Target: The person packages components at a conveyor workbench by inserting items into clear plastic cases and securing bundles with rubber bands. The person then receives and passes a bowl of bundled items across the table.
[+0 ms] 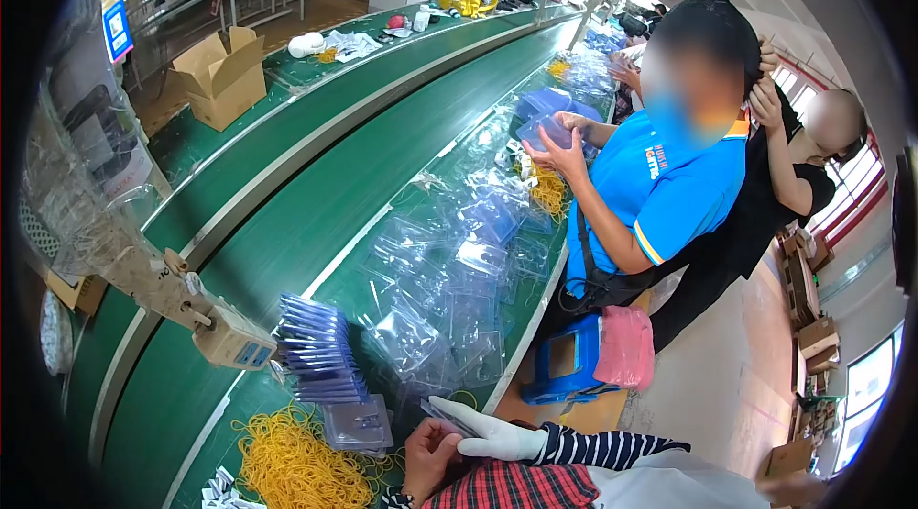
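At the bottom, my left hand (pixel 430 456), bare, has its fingers closed at the edge of a thin clear plastic sleeve (pixel 453 416). My right hand (pixel 497 434), in a white glove, grips the same sleeve, seen nearly edge-on and partly covered by the fingers. Left of the hands is a tangled heap of yellow elastic loops (pixel 296 466). Above that heap stands a leaning row of clear, bluish-purple plastic sleeves (pixel 320 351), with flat clear sleeves (pixel 359 425) lying at its near end.
Loose clear plastic sleeves (pixel 449 270) spread along the green bench. A co-worker in a blue shirt (pixel 660 193) handles a sleeve farther along; another person (pixel 803 155) stands behind. A grey box on an arm (pixel 229 337) juts in from the left. Beyond runs a green conveyor (pixel 316 222).
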The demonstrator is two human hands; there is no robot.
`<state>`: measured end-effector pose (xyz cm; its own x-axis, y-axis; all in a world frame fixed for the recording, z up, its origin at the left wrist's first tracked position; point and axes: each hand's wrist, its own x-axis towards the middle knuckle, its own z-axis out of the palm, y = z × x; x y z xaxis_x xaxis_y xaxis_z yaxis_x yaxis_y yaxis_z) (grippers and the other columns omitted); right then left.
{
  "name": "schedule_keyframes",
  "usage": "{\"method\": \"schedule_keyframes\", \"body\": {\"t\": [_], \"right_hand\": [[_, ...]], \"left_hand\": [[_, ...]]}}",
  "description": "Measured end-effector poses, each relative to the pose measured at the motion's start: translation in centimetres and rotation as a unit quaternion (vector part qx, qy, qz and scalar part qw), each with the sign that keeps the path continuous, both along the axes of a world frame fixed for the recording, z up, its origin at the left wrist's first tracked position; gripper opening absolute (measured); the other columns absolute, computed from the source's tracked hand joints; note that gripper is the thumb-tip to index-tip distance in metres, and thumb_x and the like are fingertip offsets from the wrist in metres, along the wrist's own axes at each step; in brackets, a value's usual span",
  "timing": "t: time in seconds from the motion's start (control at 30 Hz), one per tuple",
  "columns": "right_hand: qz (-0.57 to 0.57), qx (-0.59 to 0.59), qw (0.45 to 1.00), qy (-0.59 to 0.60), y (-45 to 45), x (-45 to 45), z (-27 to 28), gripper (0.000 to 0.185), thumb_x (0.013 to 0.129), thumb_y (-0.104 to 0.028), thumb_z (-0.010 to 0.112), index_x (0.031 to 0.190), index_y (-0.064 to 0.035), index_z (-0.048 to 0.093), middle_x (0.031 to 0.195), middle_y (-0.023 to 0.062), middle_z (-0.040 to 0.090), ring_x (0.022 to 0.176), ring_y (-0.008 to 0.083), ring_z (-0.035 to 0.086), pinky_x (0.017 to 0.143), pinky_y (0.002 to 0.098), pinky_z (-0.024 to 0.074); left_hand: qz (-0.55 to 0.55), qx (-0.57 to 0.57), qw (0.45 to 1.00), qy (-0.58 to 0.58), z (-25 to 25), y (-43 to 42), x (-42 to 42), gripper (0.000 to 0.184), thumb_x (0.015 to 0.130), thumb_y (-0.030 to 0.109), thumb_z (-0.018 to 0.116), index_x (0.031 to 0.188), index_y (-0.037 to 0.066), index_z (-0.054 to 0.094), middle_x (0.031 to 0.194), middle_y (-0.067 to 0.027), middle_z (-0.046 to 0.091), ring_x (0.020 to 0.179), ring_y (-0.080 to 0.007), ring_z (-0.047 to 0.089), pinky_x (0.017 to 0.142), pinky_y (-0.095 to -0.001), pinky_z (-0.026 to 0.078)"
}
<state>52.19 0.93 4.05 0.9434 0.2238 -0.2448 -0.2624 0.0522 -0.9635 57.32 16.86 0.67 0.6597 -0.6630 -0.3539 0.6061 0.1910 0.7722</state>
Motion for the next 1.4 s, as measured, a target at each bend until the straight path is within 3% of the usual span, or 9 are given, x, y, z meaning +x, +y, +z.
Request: {"method": "schedule_keyframes", "body": {"t": [0.07,0.17,0.27,0.4,0.7,0.87,0.97,1.17,1.4], "right_hand": [[0.002,-0.037,0.999,-0.011,0.0,-0.2,-0.4,0.078,0.093,-0.035,0.052,0.148,-0.0039,0.007,0.15,0.016,0.02,0.132,0.0232,0.032,0.108,0.0334,0.0267],[-0.013,0.038,0.998,0.047,0.5,-0.5,0.4,0.077,0.095,-0.036,0.051,0.149,-0.0047,0.006,0.147,0.0136,0.026,0.112,0.0197,0.048,0.095,0.0298,0.0402],[-0.043,0.078,0.993,0.082,1.1,-0.7,0.4,0.075,0.096,-0.035,0.048,0.149,-0.0053,0.005,0.141,0.0103,0.033,0.092,0.014,0.051,0.082,0.0262,0.0453],[-0.062,0.097,0.989,0.091,1.3,-1.1,0.3,0.072,0.097,-0.034,0.047,0.149,-0.0055,0.006,0.136,0.0085,0.038,0.09,0.0119,0.051,0.083,0.0257,0.0444],[-0.095,0.136,0.98,0.113,1.5,-1.7,0.5,0.068,0.098,-0.03,0.045,0.149,-0.0051,0.008,0.132,0.0064,0.041,0.09,0.0103,0.05,0.083,0.024,0.043],[-0.108,0.145,0.973,0.144,1.3,-2.1,0.8,0.067,0.097,-0.03,0.045,0.149,-0.0042,0.01,0.129,0.0064,0.043,0.087,0.0088,0.05,0.081,0.0232,0.043],[-0.112,0.112,0.976,0.149,1.0,-2.2,0.2,0.066,0.097,-0.029,0.045,0.148,-0.002,0.012,0.135,0.01,0.04,0.101,0.0125,0.051,0.09,0.0249,0.0411],[-0.083,0.017,0.995,0.056,1.2,-2.4,-0.3,0.069,0.095,-0.03,0.049,0.145,0.0025,0.016,0.148,0.0169,0.027,0.136,0.0219,0.027,0.109,0.0306,0.0233],[-0.096,0.043,0.994,0.043,1.1,-2.3,-1.0,0.073,0.091,-0.031,0.052,0.145,0.0036,0.017,0.148,0.0184,0.026,0.137,0.0242,0.026,0.112,0.0319,0.0194]], "left_hand": [[-0.017,-0.006,1.0,0.006,0.0,0.4,0.2,0.018,0.088,0.015,0.065,0.094,0.0,0.056,0.079,-0.0048,0.063,0.064,-0.0104,0.059,0.055,-0.0224,0.048],[-0.027,-0.015,0.999,0.02,0.1,0.5,0.2,0.018,0.088,0.016,0.065,0.094,0.0,0.058,0.081,-0.0053,0.064,0.065,-0.0105,0.059,0.055,-0.0224,0.049],[-0.029,-0.032,0.998,0.041,0.2,0.4,0.0,0.019,0.089,0.018,0.064,0.094,0.0,0.059,0.08,-0.0056,0.064,0.065,-0.0105,0.059,0.055,-0.0228,0.049],[-0.012,-0.039,0.997,0.062,0.1,0.2,-0.5,0.018,0.09,0.017,0.063,0.09,0.0,0.059,0.076,-0.0078,0.062,0.058,-0.0128,0.056,0.052,-0.0247,0.046],[-0.004,-0.055,0.995,0.088,0.0,0.1,-1.0,0.023,0.088,0.021,0.065,0.094,0.0,0.061,0.076,-0.0064,0.063,0.059,-0.0114,0.056,0.051,-0.0234,0.045],[-0.013,-0.041,0.997,0.067,0.6,-0.1,-1.3,0.023,0.093,0.022,0.058,0.099,0.0,0.059,0.079,-0.0053,0.063,0.063,-0.0082,0.056,0.053,-0.0213,0.045],[-0.026,0.009,1.0,-0.005,0.7,-0.3,-1.5,0.019,0.096,0.019,0.049,0.098,0.002,0.056,0.074,-0.0046,0.061,0.059,-0.0083,0.053,0.051,-0.0219,0.043],[-0.019,0.071,0.987,-0.143,0.3,-0.5,-2.1,0.015,0.094,0.012,0.039,0.088,0.003,0.05,0.066,-0.0032,0.053,0.055,-0.0085,0.048,0.051,-0.0239,0.04],[0.007,0.083,0.971,-0.226,1.7,-0.6,-1.9,0.012,0.09,0.009,0.039,0.085,0.003,0.048,0.065,-0.0038,0.051,0.054,-0.0096,0.048,0.051,-0.0258,0.04]]}}
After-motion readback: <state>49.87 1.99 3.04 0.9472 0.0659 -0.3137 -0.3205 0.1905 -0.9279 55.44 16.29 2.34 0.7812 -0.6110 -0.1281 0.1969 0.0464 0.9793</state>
